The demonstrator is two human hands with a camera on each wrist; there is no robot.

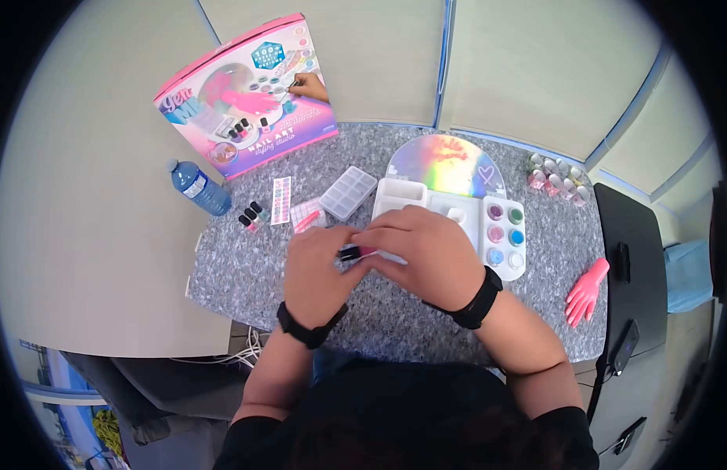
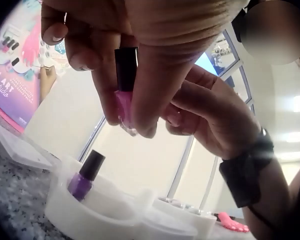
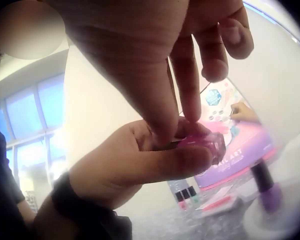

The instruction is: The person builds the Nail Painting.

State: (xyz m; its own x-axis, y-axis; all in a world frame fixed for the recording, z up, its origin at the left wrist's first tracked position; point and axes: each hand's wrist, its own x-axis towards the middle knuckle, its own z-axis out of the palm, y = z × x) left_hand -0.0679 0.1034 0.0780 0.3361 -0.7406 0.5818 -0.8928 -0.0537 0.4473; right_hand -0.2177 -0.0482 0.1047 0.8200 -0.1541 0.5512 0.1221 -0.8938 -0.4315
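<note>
Speckled gray stone tops the curved counter (image 1: pixel 246 282) before us, with pale panels (image 1: pixel 536 70) behind it. Our left hand (image 1: pixel 320 270) pinches a pink polish bottle (image 2: pixel 124 107) by its body, thumb and finger narrow around it, above the counter's near edge. Our right hand (image 1: pixel 430 251) meets it there, thumb and fingertips close to the bottle; we cannot tell whether they grip it. Just beyond sits the white tray (image 1: pixel 471 239), a purple polish bottle (image 2: pixel 81 185) in its left recess and six colored pots (image 1: pixel 517 237) at its right, with a shiny rainbow board (image 1: pixel 450 160) behind. Leftward we see a divided case (image 1: pixel 348 193), a sticker sheet (image 1: pixel 280 200), small capped bottles (image 1: pixel 254 217), a water bottle (image 1: pixel 200 188) and the upright nail art box (image 1: pixel 246 102). Rightward are clear containers (image 1: pixel 558 182) and a pink model hand (image 1: pixel 587 294).
</note>
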